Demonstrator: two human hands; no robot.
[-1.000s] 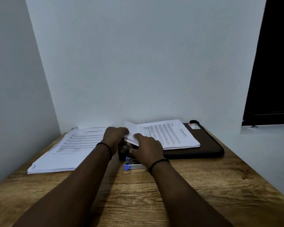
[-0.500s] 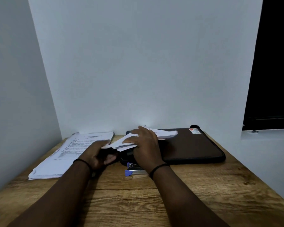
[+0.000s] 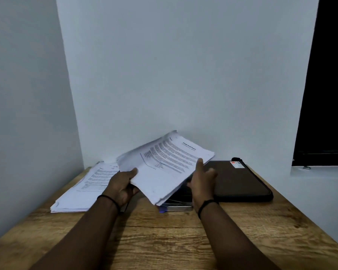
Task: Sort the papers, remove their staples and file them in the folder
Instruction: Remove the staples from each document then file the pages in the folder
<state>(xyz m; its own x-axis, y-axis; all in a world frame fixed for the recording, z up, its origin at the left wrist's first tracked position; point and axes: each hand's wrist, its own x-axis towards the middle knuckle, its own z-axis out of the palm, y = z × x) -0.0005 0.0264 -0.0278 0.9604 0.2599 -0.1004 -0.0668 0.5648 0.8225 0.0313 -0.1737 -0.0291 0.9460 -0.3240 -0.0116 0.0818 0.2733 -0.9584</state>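
Your left hand grips the sheaf of papers at its left edge, lifted above the tabletop; your right hand steadies its right edge, fingers relaxed. The folder lies just right, closed.

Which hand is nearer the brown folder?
Right. The right hand sits at the brown folder's left edge; the left hand grips the lifted paper bundle farther left.

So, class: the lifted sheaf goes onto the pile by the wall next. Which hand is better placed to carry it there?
Left. The left hand already grips the sheaf on the pile side; the right hand only steadies its far edge.
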